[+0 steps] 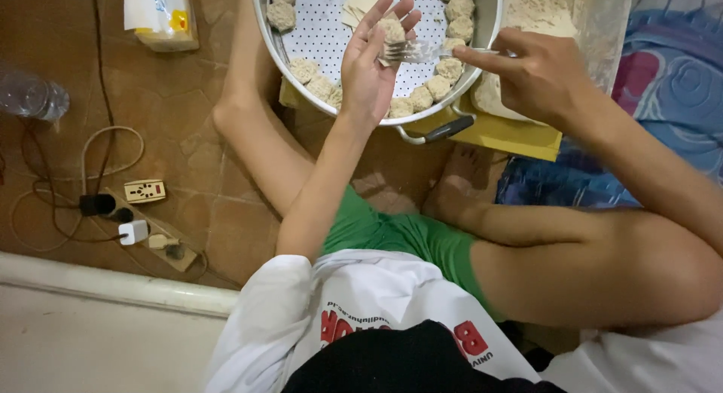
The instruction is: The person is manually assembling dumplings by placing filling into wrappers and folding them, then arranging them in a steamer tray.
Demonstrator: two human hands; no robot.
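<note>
the person sits cross-legged on the brown stone floor, working over a round metal steamer tray with a white perforated bottom that rests on a flat yellow board at the far side of the scene.

the left hand is raised, palm up, with the fingers loosely cupped around a pale dumpling wrapper heaped with beige filling; it holds that piece just above the middle of the tray. the right hand is closed narrowly on the handle of a metal fork, whose tines touch the filling in the left palm.

judging by what lies in the tray, the work looks well advanced but not finished: a row of shaped beige dumplings lines the near rim and runs up both sides, while the dotted centre is largely bare. a small stack of flat unfilled wrappers lies at the far part of the tray, so more pieces seem left to fill. to the far right, a clear plastic bag with beige mixture sits beside the tray.

at the left, well apart from the tray, lie a clear plastic bottle, a power strip with plugs and cables and a white and yellow packet.
</note>
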